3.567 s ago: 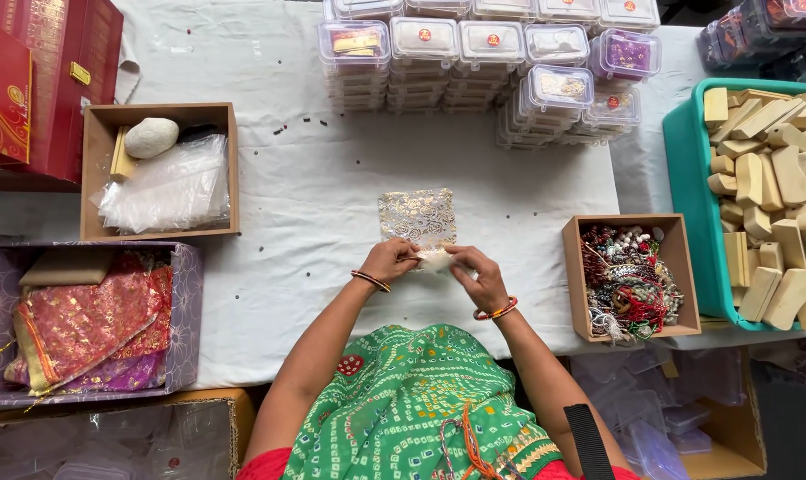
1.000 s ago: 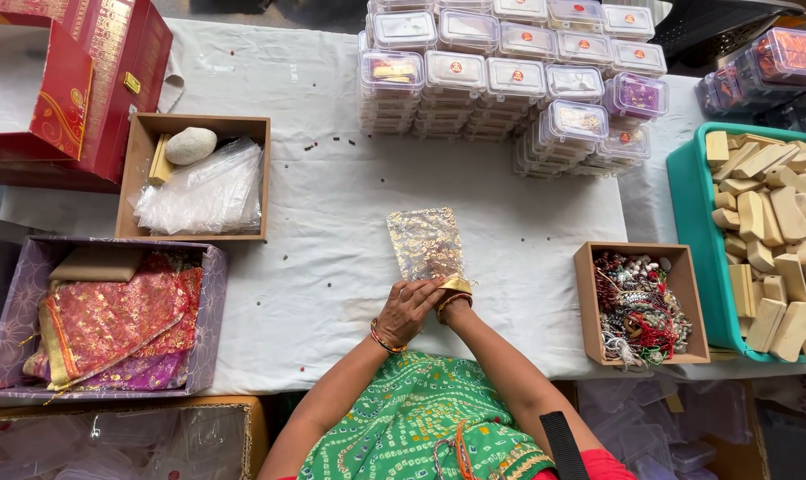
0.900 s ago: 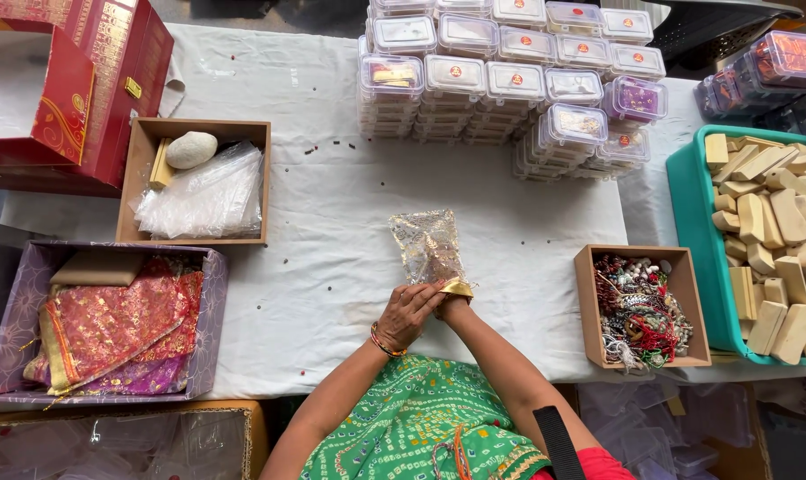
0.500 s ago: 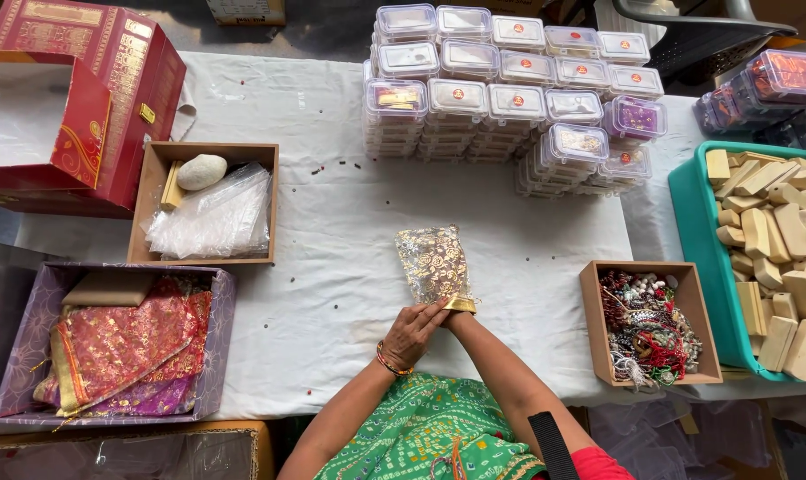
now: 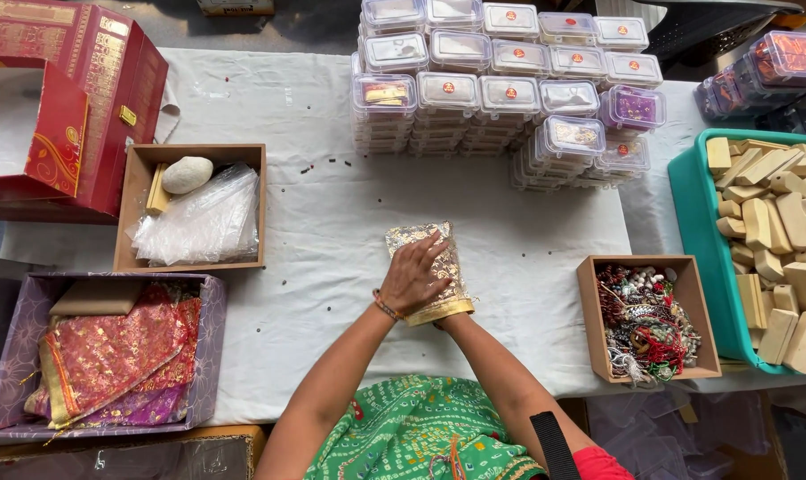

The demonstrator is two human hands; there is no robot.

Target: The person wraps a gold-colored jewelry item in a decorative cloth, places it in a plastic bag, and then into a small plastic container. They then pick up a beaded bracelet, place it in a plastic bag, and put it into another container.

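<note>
Pressing: left hand [image 5: 414, 276] is lying open, flat on the gold pouch [image 5: 428, 271], smoothing it.
Right hand: tucked under the pouch's near edge; grip unclear.
Pouch: resting mid-table, between the bag tray [image 5: 192, 207] and trinket box [image 5: 647, 318].

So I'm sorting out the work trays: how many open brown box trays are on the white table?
2. One brown box tray sits left with clear bags and a pale stone; the other sits right, holding beaded strings. More may lie out of view.
</note>
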